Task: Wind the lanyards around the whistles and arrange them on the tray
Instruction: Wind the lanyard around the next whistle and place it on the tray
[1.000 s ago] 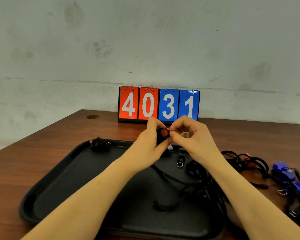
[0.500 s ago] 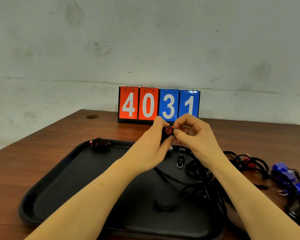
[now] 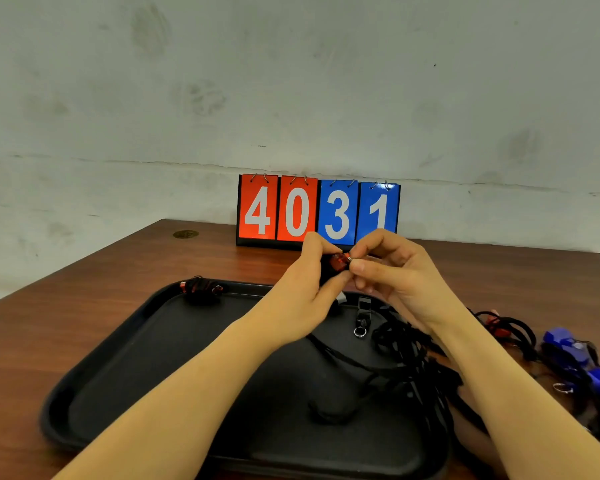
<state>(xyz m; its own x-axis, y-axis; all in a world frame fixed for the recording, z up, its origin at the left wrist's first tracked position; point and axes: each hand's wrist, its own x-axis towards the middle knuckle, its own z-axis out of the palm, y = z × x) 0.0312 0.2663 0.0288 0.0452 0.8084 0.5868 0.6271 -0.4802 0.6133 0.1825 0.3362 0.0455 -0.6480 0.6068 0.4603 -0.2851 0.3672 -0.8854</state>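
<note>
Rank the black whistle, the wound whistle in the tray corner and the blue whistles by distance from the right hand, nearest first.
1. Black whistle: on the tray, just below the right hand.
2. Wound whistle: tray's far-left corner.
3. Blue whistles: table, far right.

tray [image 3: 125, 358] on table [image 3: 66, 306] | wound whistle [image 3: 201, 289] in tray's far-left corner | scoreboard [image 3: 317, 211] behind tray | loose whistles [image 3: 575, 358] right of tray

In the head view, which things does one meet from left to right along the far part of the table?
Brass disc → wound red whistle → scoreboard → red whistle in both hands → blue whistles.
</note>
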